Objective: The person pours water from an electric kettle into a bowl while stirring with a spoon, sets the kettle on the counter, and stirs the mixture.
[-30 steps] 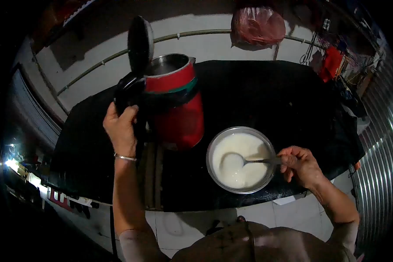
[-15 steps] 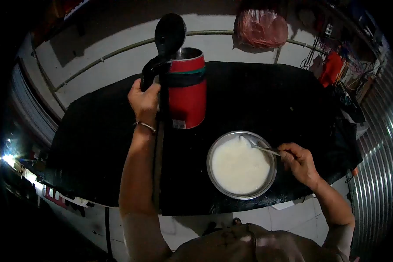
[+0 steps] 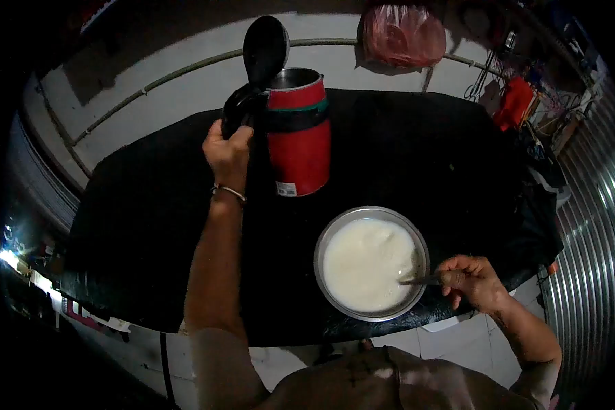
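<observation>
My left hand (image 3: pixel 227 154) is closed round the black handle of a red insulated jug (image 3: pixel 299 154). The jug stands upright on the table, its black lid (image 3: pixel 265 51) tipped up and its metal inside showing at the rim. Nearer to me sits a round metal bowl (image 3: pixel 319 277) holding a thick white liquid (image 3: pixel 365 263) that looks like yogurt or batter. My right hand (image 3: pixel 475 281), beside the bowl's right rim, pinches the handle of a metal spoon (image 3: pixel 420 281). The spoon's head is sunk in the liquid and hidden.
A black cover lies over the table (image 3: pixel 150 225). A pinkish plastic bag (image 3: pixel 403 37) hangs on the wall behind, near a pipe (image 3: pixel 191 65). Cables and a red cloth-like item (image 3: pixel 514 102) hang at the right, by a corrugated metal sheet (image 3: pixel 594 260).
My right hand has brought the spoon down along the bowl's right side and dipped it deeper, leaving the liquid's surface rippled. My left hand keeps its hold on the jug's handle.
</observation>
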`<state>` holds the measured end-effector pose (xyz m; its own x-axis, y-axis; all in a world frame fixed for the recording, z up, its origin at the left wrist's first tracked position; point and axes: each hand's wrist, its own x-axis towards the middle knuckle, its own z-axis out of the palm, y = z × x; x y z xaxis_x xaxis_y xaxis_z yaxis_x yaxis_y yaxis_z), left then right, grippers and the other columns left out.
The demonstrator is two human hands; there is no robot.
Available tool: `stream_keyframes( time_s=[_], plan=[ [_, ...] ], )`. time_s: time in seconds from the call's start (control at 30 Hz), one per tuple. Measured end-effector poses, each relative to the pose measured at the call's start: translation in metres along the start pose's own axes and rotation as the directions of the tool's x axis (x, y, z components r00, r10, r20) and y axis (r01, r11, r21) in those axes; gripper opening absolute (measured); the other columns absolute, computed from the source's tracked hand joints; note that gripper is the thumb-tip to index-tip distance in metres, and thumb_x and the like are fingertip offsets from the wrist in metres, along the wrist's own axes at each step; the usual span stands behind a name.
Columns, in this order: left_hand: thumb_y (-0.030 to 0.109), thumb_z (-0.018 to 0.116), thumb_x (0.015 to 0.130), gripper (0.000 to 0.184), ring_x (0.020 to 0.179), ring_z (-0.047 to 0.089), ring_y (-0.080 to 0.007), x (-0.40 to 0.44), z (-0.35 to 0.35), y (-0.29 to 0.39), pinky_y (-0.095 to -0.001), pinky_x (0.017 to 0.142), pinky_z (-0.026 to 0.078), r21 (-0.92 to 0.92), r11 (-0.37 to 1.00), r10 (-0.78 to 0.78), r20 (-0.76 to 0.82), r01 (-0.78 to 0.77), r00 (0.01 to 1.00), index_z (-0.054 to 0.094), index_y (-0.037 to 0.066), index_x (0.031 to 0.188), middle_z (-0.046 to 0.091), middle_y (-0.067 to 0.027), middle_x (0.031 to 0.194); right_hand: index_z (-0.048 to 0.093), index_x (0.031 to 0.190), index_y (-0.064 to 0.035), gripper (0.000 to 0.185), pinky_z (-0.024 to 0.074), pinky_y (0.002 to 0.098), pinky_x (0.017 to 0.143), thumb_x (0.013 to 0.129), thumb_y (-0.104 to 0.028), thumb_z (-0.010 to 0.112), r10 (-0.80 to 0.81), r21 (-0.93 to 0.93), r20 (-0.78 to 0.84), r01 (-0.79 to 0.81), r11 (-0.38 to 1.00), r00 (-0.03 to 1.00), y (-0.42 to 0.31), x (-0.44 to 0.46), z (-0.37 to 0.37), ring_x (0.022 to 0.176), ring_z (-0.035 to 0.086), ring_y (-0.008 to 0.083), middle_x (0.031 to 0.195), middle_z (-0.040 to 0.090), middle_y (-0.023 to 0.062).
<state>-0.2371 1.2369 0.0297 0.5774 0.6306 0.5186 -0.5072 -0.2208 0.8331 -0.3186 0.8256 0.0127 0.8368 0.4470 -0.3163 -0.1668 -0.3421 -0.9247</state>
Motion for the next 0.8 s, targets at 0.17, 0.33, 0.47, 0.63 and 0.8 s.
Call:
stream_keyframes(
  time_s=[0.17,0.33,0.47,0.63,0.8],
  plan=[
    [0.006,0.057,0.069,0.004,0.047,0.041,-0.0040,-0.006,-0.008,-0.001,-0.0197,0.042,0.031,-0.044,0.999,-0.021,0.015,0.022,1.000,0.053,0.005,0.071,0.048,0.0040,0.057,0.059,0.095,0.0016,0.015,0.0474,0.0229,0.048,0.086,-0.009,0.055,0.092,0.258,0.058,-0.104,0.961,0.994,0.008,0.001,0.006,0.052,0.055,0.0121,0.066,0.058,0.0067],
    [0.007,0.056,0.070,0.005,0.046,0.041,-0.0047,-0.012,-0.007,0.002,-0.0198,0.041,0.032,-0.040,0.999,-0.018,0.005,0.018,1.000,0.052,0.006,0.072,0.046,0.0036,0.055,0.059,0.093,0.0006,0.013,0.0455,0.0228,0.046,0.086,-0.009,0.055,-0.033,0.305,-0.043,0.044,0.951,0.999,0.000,0.002,0.004,0.047,0.053,0.0126,0.064,0.058,0.0076],
    [0.008,0.056,0.072,0.005,0.045,0.041,-0.0050,-0.010,-0.015,-0.006,-0.0204,0.041,0.032,-0.075,0.996,-0.035,0.041,0.038,0.999,0.051,0.006,0.072,0.047,0.0034,0.055,0.059,0.095,-0.0004,0.012,0.0445,0.0218,0.046,0.088,-0.008,0.053,-0.267,0.107,-0.085,0.275,0.955,0.960,-0.006,0.004,-0.006,0.049,0.052,0.0110,0.068,0.057,0.0069],
    [0.025,0.067,0.073,0.037,0.070,0.056,-0.0145,-0.014,-0.031,0.005,-0.0270,0.063,0.046,0.288,0.956,-0.119,0.177,0.065,0.977,0.057,0.000,0.098,0.059,-0.0069,0.081,0.059,0.096,0.0009,0.014,0.0456,0.0210,0.049,0.088,-0.009,0.053,-0.532,-0.187,-0.060,0.514,0.837,0.845,-0.010,0.012,-0.009,0.057,0.054,0.0084,0.071,0.057,0.0053],
    [0.033,0.070,0.072,0.056,0.091,0.055,-0.0179,-0.057,-0.056,0.056,-0.0291,0.078,0.045,0.711,0.703,-0.067,0.023,0.031,0.997,0.052,0.000,0.113,0.056,-0.0116,0.102,0.058,0.095,0.0005,0.015,0.0507,0.0290,0.060,0.080,-0.001,0.060,-0.792,-0.611,0.178,0.697,0.376,0.583,0.002,0.034,-0.016,0.070,0.063,0.0232,0.084,0.063,0.0144]
  ],
)
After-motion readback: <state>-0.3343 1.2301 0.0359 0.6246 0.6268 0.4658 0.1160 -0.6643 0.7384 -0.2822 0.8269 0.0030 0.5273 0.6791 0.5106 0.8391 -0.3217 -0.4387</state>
